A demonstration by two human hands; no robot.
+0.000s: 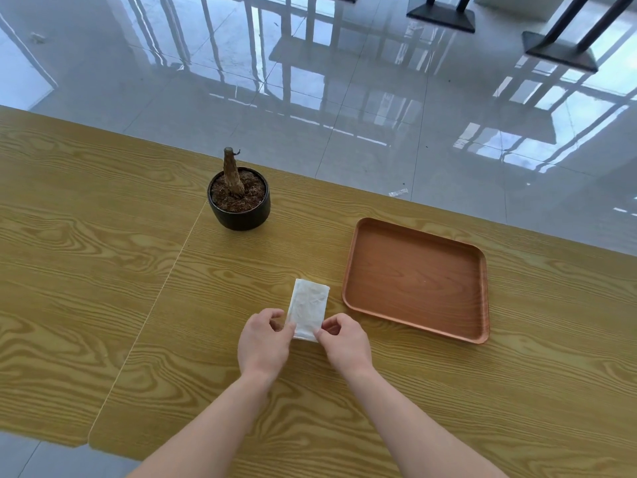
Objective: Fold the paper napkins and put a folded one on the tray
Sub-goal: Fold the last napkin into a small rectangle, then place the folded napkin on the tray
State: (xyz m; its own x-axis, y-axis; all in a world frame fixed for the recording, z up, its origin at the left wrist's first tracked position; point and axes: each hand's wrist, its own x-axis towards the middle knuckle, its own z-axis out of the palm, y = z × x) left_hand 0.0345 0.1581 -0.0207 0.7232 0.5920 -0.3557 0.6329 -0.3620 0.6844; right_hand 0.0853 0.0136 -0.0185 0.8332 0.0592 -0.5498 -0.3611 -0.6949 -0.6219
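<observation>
A white paper napkin (307,305), folded into a narrow rectangle, lies on the wooden table (103,253) just left of a brown wooden tray (415,277). My left hand (263,343) pinches the napkin's near left corner between thumb and fingers. My right hand (344,343) pinches its near right corner. The napkin's near edge is partly hidden by my fingers. Nothing lies on the tray.
A black pot (239,205) with soil and a bare stump stands behind and to the left of the napkin. A seam runs across the table on the left. Beyond the far table edge is a glossy tiled floor with black table bases (441,13).
</observation>
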